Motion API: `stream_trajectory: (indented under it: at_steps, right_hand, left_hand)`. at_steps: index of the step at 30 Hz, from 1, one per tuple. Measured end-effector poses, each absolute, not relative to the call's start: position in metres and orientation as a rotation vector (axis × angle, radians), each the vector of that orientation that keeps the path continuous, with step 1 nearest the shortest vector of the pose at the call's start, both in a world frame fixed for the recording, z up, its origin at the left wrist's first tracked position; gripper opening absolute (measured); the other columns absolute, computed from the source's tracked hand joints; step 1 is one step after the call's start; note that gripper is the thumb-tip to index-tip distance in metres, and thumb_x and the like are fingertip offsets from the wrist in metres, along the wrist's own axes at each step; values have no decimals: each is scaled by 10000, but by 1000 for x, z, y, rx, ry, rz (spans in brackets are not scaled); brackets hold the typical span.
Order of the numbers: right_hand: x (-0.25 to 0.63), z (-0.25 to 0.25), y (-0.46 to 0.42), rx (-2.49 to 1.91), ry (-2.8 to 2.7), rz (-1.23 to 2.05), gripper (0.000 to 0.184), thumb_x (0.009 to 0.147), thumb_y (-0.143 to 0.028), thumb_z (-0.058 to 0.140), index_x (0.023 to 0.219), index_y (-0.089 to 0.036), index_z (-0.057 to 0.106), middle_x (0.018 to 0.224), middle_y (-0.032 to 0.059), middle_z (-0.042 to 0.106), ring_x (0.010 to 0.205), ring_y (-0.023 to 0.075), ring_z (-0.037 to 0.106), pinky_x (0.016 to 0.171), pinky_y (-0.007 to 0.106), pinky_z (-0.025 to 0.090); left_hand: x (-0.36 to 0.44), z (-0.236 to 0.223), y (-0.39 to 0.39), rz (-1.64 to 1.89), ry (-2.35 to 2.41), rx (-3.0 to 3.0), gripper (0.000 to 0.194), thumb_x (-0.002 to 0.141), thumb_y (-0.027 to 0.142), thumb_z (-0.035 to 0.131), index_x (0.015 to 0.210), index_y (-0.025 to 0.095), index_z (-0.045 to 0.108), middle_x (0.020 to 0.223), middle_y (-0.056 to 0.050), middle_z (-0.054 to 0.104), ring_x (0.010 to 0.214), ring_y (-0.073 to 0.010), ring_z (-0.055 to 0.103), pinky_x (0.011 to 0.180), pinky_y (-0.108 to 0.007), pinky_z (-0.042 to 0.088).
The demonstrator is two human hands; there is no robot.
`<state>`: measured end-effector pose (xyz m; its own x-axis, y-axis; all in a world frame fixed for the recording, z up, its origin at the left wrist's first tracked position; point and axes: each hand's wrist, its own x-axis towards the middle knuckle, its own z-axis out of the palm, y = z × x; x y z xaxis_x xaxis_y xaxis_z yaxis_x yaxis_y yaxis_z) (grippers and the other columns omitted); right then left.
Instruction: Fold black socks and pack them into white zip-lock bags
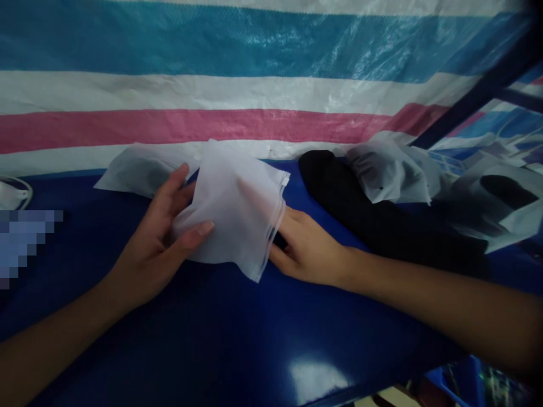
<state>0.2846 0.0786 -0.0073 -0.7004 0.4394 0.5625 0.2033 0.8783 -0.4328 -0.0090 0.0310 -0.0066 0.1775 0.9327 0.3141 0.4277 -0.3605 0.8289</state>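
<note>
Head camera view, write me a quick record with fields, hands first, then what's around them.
left hand: holding a translucent bag, thumb in front
right hand: fingers inside the bag's open edge
beyond left hand: second bag, something darker inside
far right: long black item, bags with dark contents
surface: glossy blue table
backdrop: striped sheet

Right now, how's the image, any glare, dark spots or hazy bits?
In the head view, bright glare whitens the blue table near the bottom edge; in the head view, the scene is dim, so the black cloth loses detail; in the head view, the frosted bag hazes part of the right hand; in the head view, pixelation masks part of the left edge.
</note>
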Motion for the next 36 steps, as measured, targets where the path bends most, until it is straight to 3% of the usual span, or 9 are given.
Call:
stream_trajectory:
  at_steps: [6,9,13,17,21,25,29,33,36]
  right_hand:
    - [284,-8,76,-339,-2443,451,211,1098,-172,545,1272,-180,663,1114,130,792,1001,275,751,984,466,666]
    - [283,-4,75,-336,-2447,452,141,1129,-228,597,1247,-173,653,1119,129,806,993,264,772,1037,461,653]
    - [283,-3,77,-305,-2407,413,139,1142,-217,595,1259,-181,661,1049,86,818,943,247,786,1103,474,627]
    - [284,-4,79,-340,-2430,419,317,1139,-204,567,1450,-188,628,1065,75,825,953,249,802,1126,489,635]
    - [289,14,75,-358,-2477,345,501,1145,-185,555,1644,-198,521,1284,124,838,1180,277,829,1233,522,605]
    - [298,46,67,-465,-2437,291,531,1186,-246,587,1706,-195,496,1688,152,665,1504,273,710,1251,451,620]
    - [315,67,63,-495,-2472,292,482,1187,-238,595,1668,-228,578,1613,92,734,1454,256,746,1238,452,647]
    - [356,64,76,-623,-2549,46,445,1174,-292,623,1610,-211,658,1574,123,756,1449,319,745,1251,554,637]
    - [394,42,90,-959,-2674,-117,494,1184,-421,580,1577,-148,704,1688,216,651,1569,441,642,1306,692,554]
  left_hand:
    - [-11,-8,28,936,1255,1902,987,1036,495,850,1835,511,271,1930,-27,330,1565,-405,654,1045,-398,736]
    - [-9,-6,29,933,1205,1869,861,1104,475,764,1824,522,295,1923,-19,345,1502,-362,715,1057,-395,731]
    - [-8,-4,29,951,1186,1859,750,1147,495,686,1816,497,348,1856,-28,484,1548,-358,677,1061,-390,730]
    - [-13,-6,29,984,1344,1836,631,1160,569,632,1764,515,458,1868,21,457,1652,-368,564,1244,-494,622]
    - [-14,-11,33,1120,1499,1665,595,1145,629,632,1715,473,562,1784,-4,585,1655,-373,559,1384,-599,450]
    - [-13,-9,37,1184,1628,1666,641,1086,603,753,1693,493,581,1694,-2,683,1602,-357,623,1299,-543,573]
    - [-15,12,38,1256,1893,1706,562,1055,505,808,1603,462,698,1429,8,841,1177,-282,845,1089,-450,706]
    - [-26,41,42,1198,2154,1686,478,1048,418,761,1525,415,773,882,46,812,668,-158,710,818,-399,710]
    - [-44,51,52,1102,2164,2002,456,1043,414,689,1476,337,810,1175,14,848,856,-185,752,1028,-476,683]
